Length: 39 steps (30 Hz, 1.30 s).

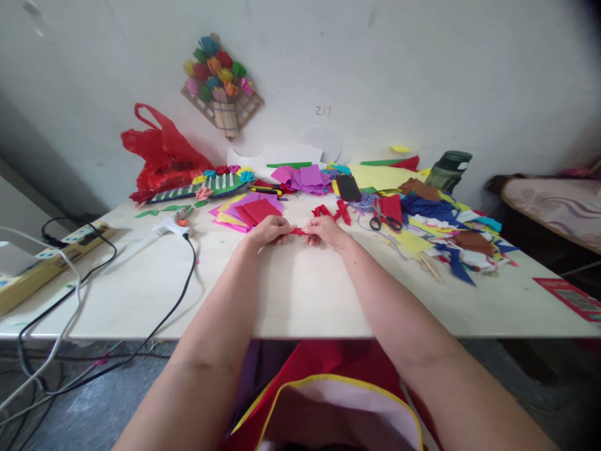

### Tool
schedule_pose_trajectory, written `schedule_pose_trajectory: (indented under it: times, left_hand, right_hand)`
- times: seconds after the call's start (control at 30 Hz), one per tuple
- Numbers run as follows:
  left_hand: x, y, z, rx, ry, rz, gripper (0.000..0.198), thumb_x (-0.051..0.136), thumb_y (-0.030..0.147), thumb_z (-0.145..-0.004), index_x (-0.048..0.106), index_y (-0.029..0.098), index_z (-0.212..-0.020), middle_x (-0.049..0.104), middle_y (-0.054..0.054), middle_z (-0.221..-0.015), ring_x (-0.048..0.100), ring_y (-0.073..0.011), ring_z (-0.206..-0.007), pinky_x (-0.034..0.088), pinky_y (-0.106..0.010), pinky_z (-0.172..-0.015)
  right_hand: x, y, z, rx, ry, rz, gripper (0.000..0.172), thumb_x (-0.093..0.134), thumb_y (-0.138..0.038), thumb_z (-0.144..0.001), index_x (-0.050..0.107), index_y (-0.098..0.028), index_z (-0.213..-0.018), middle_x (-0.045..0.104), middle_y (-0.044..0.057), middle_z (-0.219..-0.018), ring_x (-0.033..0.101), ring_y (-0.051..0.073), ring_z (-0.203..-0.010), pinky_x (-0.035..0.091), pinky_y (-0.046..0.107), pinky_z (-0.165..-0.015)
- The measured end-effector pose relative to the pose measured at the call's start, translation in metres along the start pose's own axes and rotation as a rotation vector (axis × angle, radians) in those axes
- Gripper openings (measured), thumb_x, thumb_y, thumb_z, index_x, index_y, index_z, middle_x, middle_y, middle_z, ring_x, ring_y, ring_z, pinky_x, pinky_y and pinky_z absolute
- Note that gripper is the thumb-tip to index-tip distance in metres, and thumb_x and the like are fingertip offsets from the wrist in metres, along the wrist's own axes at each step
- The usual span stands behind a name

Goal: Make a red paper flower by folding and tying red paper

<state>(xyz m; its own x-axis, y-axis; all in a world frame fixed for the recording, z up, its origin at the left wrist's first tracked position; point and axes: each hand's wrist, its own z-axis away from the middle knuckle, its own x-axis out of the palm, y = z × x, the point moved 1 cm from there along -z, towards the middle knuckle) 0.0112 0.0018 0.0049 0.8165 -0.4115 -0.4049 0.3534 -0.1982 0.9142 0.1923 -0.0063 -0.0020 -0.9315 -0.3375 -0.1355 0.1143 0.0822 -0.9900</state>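
From the head camera, a small, narrow piece of thin red material point(297, 232) spans the gap between the two hands, above the middle of the white, flat-topped bench point(310, 300), well in from its front edge. The left hand point(273, 230) pinches its left end between thumb and fingers; the right hand point(323, 230) grips the other end the same way. Just beyond the right hand lie crumpled red pieces point(331, 212); just beyond the left, a fanned stack of purple, yellow and red sheets point(248, 210).

Toward the bench's left edge rest a white glue gun point(173, 227) with a black cable and a long yellowish power strip point(56, 260). Dark-handled scissors point(385, 220) and a heap of multicoloured scraps point(455, 228) occupy the right half, with a dark green bottle point(448, 170) near the back edge. A red printed card point(570, 299) lies by the front right corner. Behind, a bouquet-shaped ornament of colourful flowers point(224, 78) hangs on the pale wall point(399, 69).
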Motion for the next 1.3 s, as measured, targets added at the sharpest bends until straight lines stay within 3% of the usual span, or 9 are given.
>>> schedule_pose_trajectory:
  times: [0.33, 0.47, 0.63, 0.73, 0.87, 0.97, 1.07, 1.2, 1.3]
  left_hand:
    - [-0.004, -0.001, 0.004, -0.018, 0.147, -0.108, 0.047, 0.063, 0.055, -0.062, 0.047, 0.015, -0.046, 0.045, 0.001, -0.035, 0.034, -0.0051, -0.029, 0.022, -0.020, -0.032]
    - [-0.005, -0.002, 0.005, -0.031, 0.172, -0.020, 0.046, 0.062, 0.055, -0.064, 0.048, 0.015, -0.048, 0.045, 0.000, -0.036, 0.036, -0.0059, -0.029, 0.022, -0.021, -0.032]
    - [-0.013, -0.004, 0.004, -0.002, 0.396, 0.139, 0.043, 0.061, 0.054, -0.066, 0.049, 0.015, -0.054, 0.044, 0.003, -0.039, 0.035, -0.0043, -0.031, 0.023, -0.020, -0.034]
    - [-0.014, -0.005, 0.001, 0.012, 0.438, 0.217, 0.044, 0.058, 0.056, -0.069, 0.050, 0.014, -0.057, 0.046, 0.003, -0.041, 0.038, -0.0045, -0.033, 0.028, -0.019, -0.036]
    - [-0.006, -0.006, -0.004, -0.052, 0.319, 0.364, 0.049, 0.056, 0.061, -0.068, 0.057, 0.012, -0.074, 0.058, -0.003, -0.052, 0.050, -0.0080, -0.041, 0.038, -0.020, -0.043]
    - [0.004, -0.004, -0.006, -0.056, 0.158, 0.472, 0.052, 0.058, 0.060, -0.066, 0.058, 0.010, -0.080, 0.066, -0.011, -0.074, 0.062, -0.0143, -0.062, 0.048, -0.025, -0.060]
    - [0.012, -0.001, -0.007, -0.010, 0.037, 0.505, 0.050, 0.061, 0.056, -0.067, 0.061, 0.009, -0.085, 0.066, -0.015, -0.089, 0.063, -0.0163, -0.079, 0.048, -0.029, -0.076]
    - [0.019, 0.002, -0.008, 0.033, -0.032, 0.513, 0.047, 0.063, 0.052, -0.067, 0.063, 0.008, -0.087, 0.066, -0.013, -0.088, 0.061, -0.0164, -0.084, 0.045, -0.030, -0.083]
    - [0.023, 0.002, -0.010, 0.050, 0.003, 0.523, 0.044, 0.064, 0.051, -0.066, 0.063, 0.008, -0.075, 0.066, -0.011, -0.078, 0.061, -0.0154, -0.077, 0.045, -0.029, -0.079]
  right_hand:
    - [0.000, 0.000, 0.000, 0.005, 0.010, 0.019, 0.018, 0.067, -0.023, -0.065, 0.055, -0.013, -0.056, 0.062, 0.002, -0.047, 0.049, 0.007, -0.033, 0.039, 0.017, -0.035]
    - [0.000, 0.002, -0.001, -0.007, 0.002, 0.003, 0.019, 0.067, -0.025, -0.065, 0.055, -0.013, -0.056, 0.062, 0.002, -0.047, 0.050, 0.008, -0.033, 0.038, 0.017, -0.035]
    - [-0.007, 0.002, -0.001, -0.001, 0.059, -0.053, 0.016, 0.065, -0.023, -0.065, 0.055, -0.013, -0.056, 0.061, 0.003, -0.046, 0.049, 0.008, -0.033, 0.034, 0.017, -0.033]
    - [-0.010, 0.002, -0.001, -0.017, 0.087, -0.083, 0.016, 0.063, -0.023, -0.065, 0.054, -0.013, -0.056, 0.062, 0.003, -0.047, 0.050, 0.008, -0.034, 0.035, 0.017, -0.034]
    - [-0.008, 0.004, -0.003, -0.051, 0.106, -0.136, 0.014, 0.062, -0.024, -0.067, 0.055, -0.013, -0.062, 0.064, 0.002, -0.051, 0.051, 0.008, -0.037, 0.037, 0.017, -0.037]
    - [-0.005, 0.005, -0.005, -0.064, 0.124, -0.152, 0.013, 0.061, -0.024, -0.070, 0.056, -0.013, -0.065, 0.064, 0.002, -0.053, 0.053, 0.007, -0.039, 0.037, 0.016, -0.038]
    - [-0.002, 0.004, -0.005, -0.059, 0.136, -0.155, 0.014, 0.059, -0.026, -0.073, 0.055, -0.014, -0.067, 0.065, 0.001, -0.055, 0.053, 0.007, -0.040, 0.035, 0.016, -0.038]
    - [0.003, 0.003, -0.005, -0.061, 0.119, -0.147, 0.019, 0.060, -0.031, -0.075, 0.053, -0.015, -0.068, 0.065, 0.001, -0.056, 0.054, 0.007, -0.040, 0.035, 0.015, -0.038]
    - [0.006, 0.004, -0.005, -0.067, 0.121, -0.134, 0.019, 0.060, -0.032, -0.075, 0.054, -0.015, -0.070, 0.065, 0.001, -0.057, 0.054, 0.006, -0.041, 0.036, 0.015, -0.039]
